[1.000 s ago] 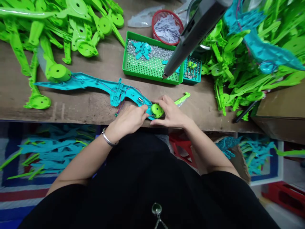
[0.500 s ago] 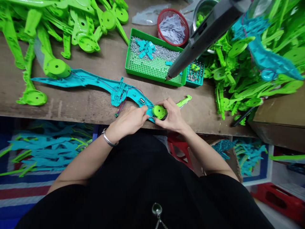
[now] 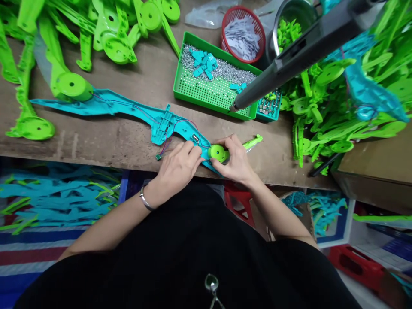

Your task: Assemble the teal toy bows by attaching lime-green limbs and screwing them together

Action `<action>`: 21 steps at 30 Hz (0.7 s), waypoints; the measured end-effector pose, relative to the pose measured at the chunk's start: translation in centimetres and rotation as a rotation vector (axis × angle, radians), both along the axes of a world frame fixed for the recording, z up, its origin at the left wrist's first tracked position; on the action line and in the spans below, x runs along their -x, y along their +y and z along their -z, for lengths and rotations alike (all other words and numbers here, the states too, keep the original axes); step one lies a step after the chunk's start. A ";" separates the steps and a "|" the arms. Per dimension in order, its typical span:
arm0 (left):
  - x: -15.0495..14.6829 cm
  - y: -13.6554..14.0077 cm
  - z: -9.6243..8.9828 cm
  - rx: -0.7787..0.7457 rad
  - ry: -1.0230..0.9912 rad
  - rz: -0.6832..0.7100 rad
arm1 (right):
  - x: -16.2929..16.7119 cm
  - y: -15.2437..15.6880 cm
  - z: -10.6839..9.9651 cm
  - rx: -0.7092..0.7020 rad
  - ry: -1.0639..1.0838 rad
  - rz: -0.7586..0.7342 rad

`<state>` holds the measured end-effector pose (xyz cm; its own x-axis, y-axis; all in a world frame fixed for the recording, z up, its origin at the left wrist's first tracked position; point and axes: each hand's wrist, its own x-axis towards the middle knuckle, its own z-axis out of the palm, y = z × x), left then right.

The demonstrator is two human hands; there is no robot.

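Note:
A long blue plastic bow-shaped shell [image 3: 128,106] lies across the bench, with thin red and blue wires running along its inside. On its right end sits a round lime-green plastic part [image 3: 216,152] with an arm pointing right. My right hand [image 3: 236,159] is closed around this green part, thumb in front and fingers behind. Close beside it, my left hand [image 3: 180,164] has thumb and forefinger pinched over the shell's edge; what lies between them is hidden. A small green connector [image 3: 158,157] hangs on the wires left of that hand. A small metal spring-like piece [image 3: 195,137] sits in the shell.
A green basket [image 3: 206,105] holds screws and blue bits, beside a red basket [image 3: 224,40] of white strips and a metal bowl [image 3: 275,34]. A grey power screwdriver [image 3: 289,64] hangs overhead at the right. Lime-green parts [image 3: 111,36] pile up on both sides. A cardboard box [image 3: 376,159] stands right.
The view has shifted slightly. My left hand has turned a little, its knuckles now covering more of the shell beside the green part. My right hand keeps its hold.

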<state>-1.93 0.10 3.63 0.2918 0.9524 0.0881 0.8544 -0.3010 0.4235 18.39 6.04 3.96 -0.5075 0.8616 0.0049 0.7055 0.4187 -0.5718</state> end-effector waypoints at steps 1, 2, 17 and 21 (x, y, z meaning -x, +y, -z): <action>0.2 0.2 0.2 -0.016 -0.011 0.029 | 0.0 0.0 0.0 0.005 -0.007 -0.005; 0.3 0.5 0.4 -0.032 -0.015 0.061 | 0.0 0.0 0.0 0.008 -0.012 -0.008; 2.2 0.9 2.6 -0.236 0.004 0.342 | 1.1 -0.3 -0.9 -0.031 -0.123 0.022; 2.3 0.9 2.5 -0.239 0.025 0.393 | 2.0 -0.7 -2.3 -0.037 -0.353 -0.003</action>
